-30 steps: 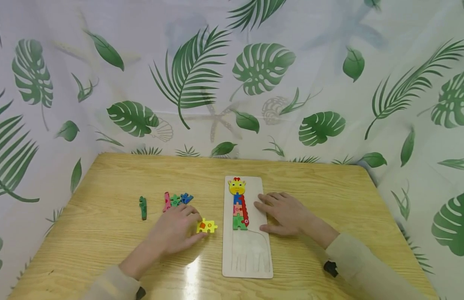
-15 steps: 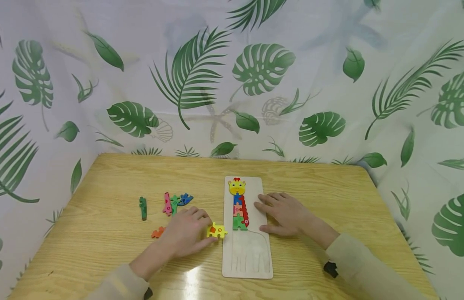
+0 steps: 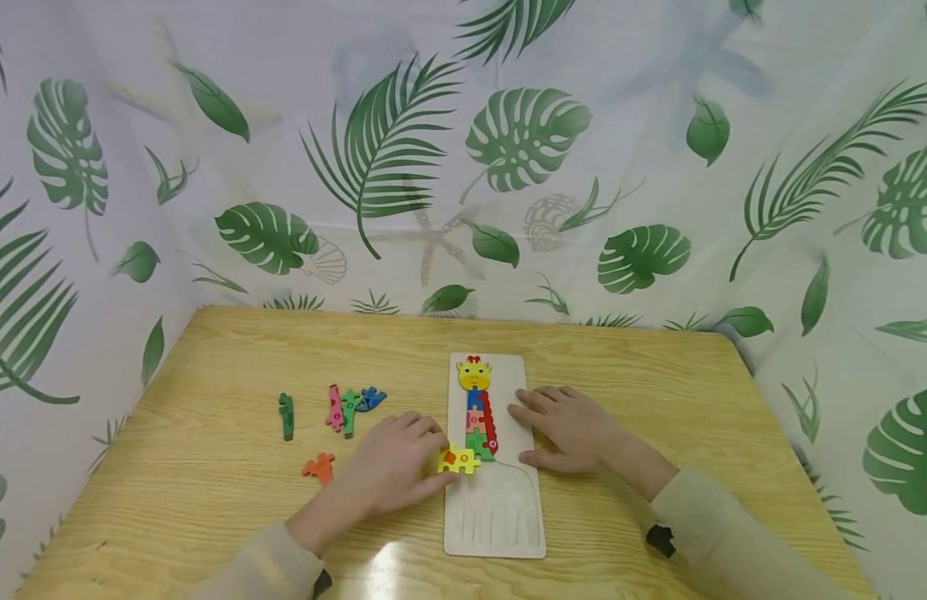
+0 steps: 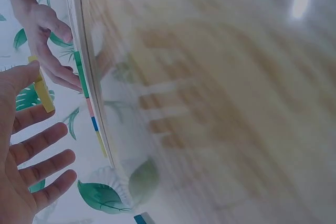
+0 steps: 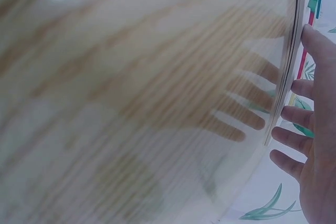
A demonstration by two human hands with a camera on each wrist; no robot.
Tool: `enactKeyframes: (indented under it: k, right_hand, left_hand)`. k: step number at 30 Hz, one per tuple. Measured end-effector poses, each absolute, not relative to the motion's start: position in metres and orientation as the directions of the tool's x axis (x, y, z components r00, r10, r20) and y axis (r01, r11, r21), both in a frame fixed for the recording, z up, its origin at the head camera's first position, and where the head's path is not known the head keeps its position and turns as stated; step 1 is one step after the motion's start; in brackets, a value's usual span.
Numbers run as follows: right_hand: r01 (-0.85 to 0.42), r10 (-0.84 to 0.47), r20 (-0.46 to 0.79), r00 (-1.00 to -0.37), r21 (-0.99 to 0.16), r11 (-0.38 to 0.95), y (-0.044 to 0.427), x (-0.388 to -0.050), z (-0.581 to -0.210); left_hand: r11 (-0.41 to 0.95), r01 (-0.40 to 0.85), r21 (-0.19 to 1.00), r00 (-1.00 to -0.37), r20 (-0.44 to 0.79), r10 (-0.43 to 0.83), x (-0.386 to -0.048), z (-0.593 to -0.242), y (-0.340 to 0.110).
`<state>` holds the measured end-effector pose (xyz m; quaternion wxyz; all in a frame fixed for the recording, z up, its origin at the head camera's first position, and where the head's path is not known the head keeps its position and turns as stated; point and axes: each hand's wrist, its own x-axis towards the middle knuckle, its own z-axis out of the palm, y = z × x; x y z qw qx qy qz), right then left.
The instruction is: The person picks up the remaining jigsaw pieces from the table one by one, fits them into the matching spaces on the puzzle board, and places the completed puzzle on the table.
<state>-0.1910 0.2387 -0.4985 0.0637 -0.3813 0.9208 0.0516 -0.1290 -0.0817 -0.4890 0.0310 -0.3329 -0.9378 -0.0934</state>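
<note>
My left hand [image 3: 399,462] pinches a yellow puzzle piece [image 3: 459,460] with an orange patch, between thumb and index finger. In the left wrist view that yellow piece [image 4: 44,88] is seen edge-on, off the board, with the other fingers spread. Below it lies the pale giraffe puzzle board [image 3: 501,508], where a yellow head [image 3: 473,374], blue, pink and green neck pieces and a red mane piece [image 3: 488,417] sit in place. On the board's right edge rests my right hand [image 3: 572,427], fingers spread; the right wrist view shows its fingertips touching that edge.
Left of the board, loose pieces lie on the wooden table [image 3: 231,500]: an orange one [image 3: 320,468], a dark green one [image 3: 286,416], and a cluster of pink [image 3: 333,408], green [image 3: 348,412] and blue [image 3: 370,398]. A leaf-patterned cloth [image 3: 546,250] hangs around the table.
My left hand has carried the yellow piece rightward from the table to over the board's left part, uncovering the orange piece. The right hand stays put.
</note>
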Motion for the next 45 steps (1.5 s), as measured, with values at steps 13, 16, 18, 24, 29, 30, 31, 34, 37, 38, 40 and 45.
enactKeyframes:
  k: [13,16,18,24,29,30,31,34,37,38,40,45]
  right_hand:
    - [-0.707,-0.693,-0.157,-0.704,0.053,0.705,0.239,-0.192,-0.5]
    - [-0.707,-0.693,-0.161,-0.703,0.055,0.705,0.238,-0.192,-0.499]
    - [-0.707,-0.692,-0.163,-0.703,0.057,0.705,0.238,-0.192,-0.499]
    - [-0.707,-0.692,-0.161,-0.703,0.064,0.704,0.238,-0.192,-0.499]
    - [-0.708,-0.693,-0.158,-0.703,0.064,0.704,0.239,-0.192,-0.501]
    - [-0.709,-0.695,-0.156,-0.702,0.064,0.702,0.239,-0.192,-0.501]
    - [-0.711,-0.697,-0.153,-0.701,0.065,0.701,0.239,-0.192,-0.501]
    - [-0.714,-0.701,-0.146,-0.698,0.074,0.696,0.24,-0.193,-0.501]
    - [-0.716,-0.703,-0.144,-0.696,0.075,0.694,0.24,-0.193,-0.501]
    - [-0.715,-0.702,-0.145,-0.697,0.074,0.695,0.24,-0.193,-0.501]
    - [-0.713,-0.699,-0.148,-0.699,0.074,0.697,0.239,-0.192,-0.501]
    - [-0.714,-0.701,-0.145,-0.699,0.073,0.697,0.239,-0.192,-0.5]
  left_hand:
    - [0.763,0.63,0.146,-0.776,0.095,0.623,-0.129,-0.487,-0.066]
    - [0.766,0.626,0.146,-0.779,0.084,0.621,-0.129,-0.485,-0.063]
    - [0.77,0.623,0.141,-0.782,0.075,0.619,-0.128,-0.485,-0.061]
    - [0.77,0.628,0.113,-0.778,0.059,0.626,-0.128,-0.486,-0.058]
    - [0.759,0.645,0.086,-0.764,0.053,0.643,-0.129,-0.489,-0.056]
    - [0.757,0.649,0.08,-0.761,0.053,0.647,-0.129,-0.489,-0.055]
    - [0.754,0.653,0.073,-0.757,0.051,0.651,-0.13,-0.489,-0.055]
    - [0.742,0.669,0.047,-0.744,0.044,0.667,-0.13,-0.491,-0.053]
    - [0.734,0.678,0.027,-0.735,0.027,0.678,-0.131,-0.494,-0.052]
    - [0.732,0.681,0.022,-0.732,0.023,0.681,-0.131,-0.495,-0.051]
    - [0.729,0.684,0.016,-0.729,0.017,0.684,-0.131,-0.496,-0.051]
    - [0.716,0.698,0.006,-0.716,0.03,0.697,-0.132,-0.497,-0.049]
